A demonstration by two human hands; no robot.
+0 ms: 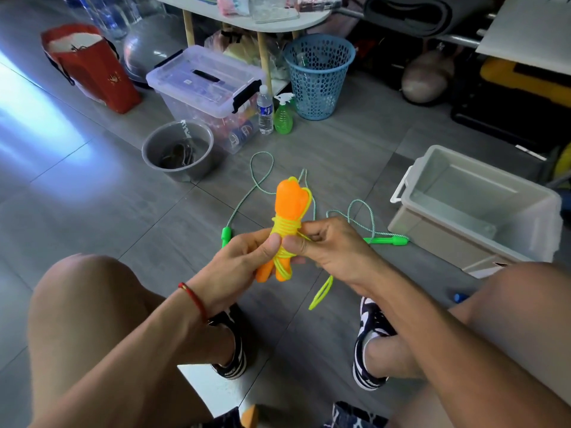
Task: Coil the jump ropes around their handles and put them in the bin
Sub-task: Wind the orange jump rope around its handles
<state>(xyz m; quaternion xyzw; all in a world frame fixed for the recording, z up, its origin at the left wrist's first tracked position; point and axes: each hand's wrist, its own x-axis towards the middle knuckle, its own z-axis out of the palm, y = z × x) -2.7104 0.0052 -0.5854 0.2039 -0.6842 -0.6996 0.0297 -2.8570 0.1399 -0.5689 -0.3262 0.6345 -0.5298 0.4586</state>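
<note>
The person sits low with both knees up and holds the orange handles [285, 211] of a jump rope in front of the body, above the grey tiled floor [123, 217]. The left hand [247, 257] grips the two handles together, with its thumb pressed on the yellow rope [285, 228] that is wound around their middle. The right hand [327, 245] pinches a strand of this yellow rope just beside the coil, its fingers curled. A loose loop of the same rope [321, 291] hangs down under the right hand.

On the floor behind the hands lies a second jump rope [262, 177], green and white, uncoiled, with one green handle [387, 240] near the bin and the other green handle [226, 235] partly hidden behind the left hand. The pale open bin [525, 223] stands on the floor to the right, well apart from the hands
</note>
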